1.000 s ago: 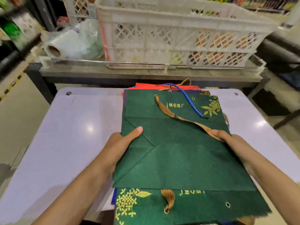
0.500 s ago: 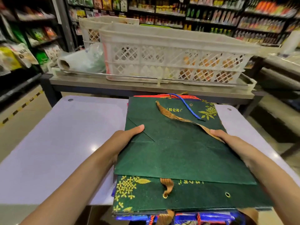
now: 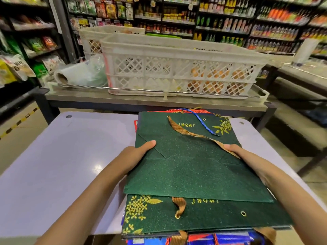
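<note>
A stack of flat paper gift bags lies over the near edge of a pale table (image 3: 58,167). On top is a dark green bag (image 3: 191,165) with gold print, a brown ribbon handle (image 3: 185,131) and a blue cord (image 3: 203,122) across it. A second green bag (image 3: 203,218) sticks out beneath it toward me, above red and blue bags. My left hand (image 3: 136,154) grips the stack's left edge, thumb on top. At the right edge my right hand (image 3: 247,156) holds the stack the same way. The fingers of both are hidden underneath.
Behind the table stands a metal counter (image 3: 155,101) with a white lattice crate (image 3: 180,68) holding orange fruit, a second crate behind it, and a roll of clear plastic bags (image 3: 74,75). Store shelves fill the background. Floor aisles run left and right.
The stack has been lifted at its near end and drawn toward me, and the view has tilted up so the store shelves show. Both hands keep the same hold.
</note>
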### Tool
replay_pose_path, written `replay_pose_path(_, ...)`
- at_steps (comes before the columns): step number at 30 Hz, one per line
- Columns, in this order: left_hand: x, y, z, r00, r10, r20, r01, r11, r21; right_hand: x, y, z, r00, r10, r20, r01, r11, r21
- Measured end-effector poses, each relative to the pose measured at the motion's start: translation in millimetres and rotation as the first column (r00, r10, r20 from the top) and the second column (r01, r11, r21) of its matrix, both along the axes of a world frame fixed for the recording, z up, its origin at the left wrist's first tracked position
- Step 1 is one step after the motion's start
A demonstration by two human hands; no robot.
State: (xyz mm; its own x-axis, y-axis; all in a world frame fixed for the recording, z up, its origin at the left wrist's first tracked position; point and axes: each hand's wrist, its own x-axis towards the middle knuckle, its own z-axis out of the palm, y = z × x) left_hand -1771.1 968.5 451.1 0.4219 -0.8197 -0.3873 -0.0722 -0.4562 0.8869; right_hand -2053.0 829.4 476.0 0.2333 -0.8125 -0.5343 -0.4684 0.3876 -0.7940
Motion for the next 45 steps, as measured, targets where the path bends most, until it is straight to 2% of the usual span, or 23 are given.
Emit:
replay_pose_path(2, 1, -1, 1, 0.989, -0.021, 0.144, 0.014, 0.999, 0.049, -1, 1, 2, 0.995, 0.02, -0.093, -0.029, 0.995, -0.094)
replay_pose_path(3, 2, -1, 1, 0.968, -0.046, 0.246, 0.023, 0.995, 0.092, -1, 1, 3, 0.988, 0.027, -0.152, -0.057, 0.979, -0.194)
replay_pose_path(5, 3, -1, 5, 0.884, -0.089, 0.459, 0.012, 0.986, 0.169, -1, 0, 7, 0.978, -0.002, -0.211, -0.082, 0.918, -0.389)
replay_pose_path(6, 4, -1, 7, 0.85, -0.093, 0.518, 0.003, 0.985, 0.173, 0, -1, 8, 0.978, -0.003, -0.21, -0.09, 0.899, -0.429)
replay_pose_path(10, 5, 8, 15, 0.891, -0.061, 0.45, 0.022, 0.996, 0.092, -2, -1, 10, 0.957, -0.05, -0.284, -0.125, 0.816, -0.565)
replay_pose_path(13, -5, 32, 20, 0.877, -0.014, 0.48, -0.01, 0.999, 0.047, -11, 1, 17, 0.941, -0.129, -0.313, -0.113, 0.752, -0.65)
replay_pose_path(16, -18, 51, 24, 0.882, -0.034, 0.47, 0.026, 0.999, 0.023, -17, 5, 23, 0.924, -0.098, -0.37, -0.216, 0.664, -0.716)
replay_pose_path(23, -2, 56, 25, 0.899, 0.005, 0.438, -0.006, 1.0, 0.001, -5, 17, 22, 0.917, -0.037, -0.397, -0.307, 0.569, -0.763)
replay_pose_path(26, 11, 59, 30, 0.874, -0.007, 0.486, -0.001, 1.0, 0.015, -2, 21, 24, 0.918, -0.022, -0.397, -0.318, 0.557, -0.767)
replay_pose_path(30, 25, 65, 37, 0.933, 0.015, 0.36, -0.005, 1.0, -0.031, 6, 29, 30, 0.918, 0.042, -0.393, -0.356, 0.523, -0.774)
replay_pose_path(34, 47, 69, 49, 0.929, -0.039, 0.367, 0.046, 0.999, -0.012, 15, 40, 36, 0.897, 0.135, -0.42, -0.431, 0.472, -0.769)
replay_pose_path(37, 62, 62, 63, 0.889, -0.134, 0.438, 0.137, 0.99, 0.025, 23, 47, 45, 0.861, 0.165, -0.482, -0.506, 0.388, -0.771)
replay_pose_path(40, 63, 44, 78, 0.79, -0.281, 0.544, 0.298, 0.953, 0.059, 39, 50, 55, 0.821, 0.188, -0.539, -0.571, 0.296, -0.766)
replay_pose_path(42, 62, 30, 85, 0.723, -0.343, 0.599, 0.379, 0.923, 0.07, 52, 47, 60, 0.835, 0.199, -0.513, -0.55, 0.306, -0.777)
replay_pose_path(44, 60, 17, 91, 0.656, -0.341, 0.673, 0.4, 0.913, 0.072, 60, 39, 61, 0.863, 0.188, -0.468, -0.504, 0.332, -0.797)
replay_pose_path(45, 59, 12, 94, 0.639, -0.334, 0.693, 0.406, 0.912, 0.065, 62, 36, 63, 0.867, 0.179, -0.465, -0.499, 0.316, -0.807)
